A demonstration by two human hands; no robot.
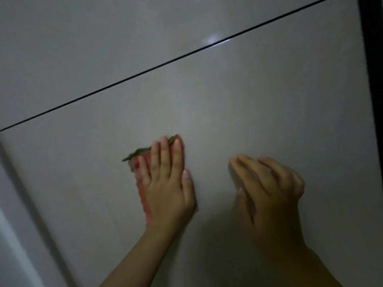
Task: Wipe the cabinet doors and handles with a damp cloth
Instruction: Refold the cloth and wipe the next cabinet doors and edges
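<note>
Wiping looks about midway to me: the left grip (165, 183), fingers straight, presses the cloth (142, 191) flat against the middle of the door (228, 112), the right grip (269, 195) is loosely bent and empty nearby, and with no handle in view, those seem left.

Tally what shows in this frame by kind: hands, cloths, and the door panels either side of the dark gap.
Hands: 2, the left hand pressing flat on the cloth, the right hand touching the door
Cloths: 1, the pink cloth
Door panels: 2, the lower door and the upper door
Total: 5
</note>
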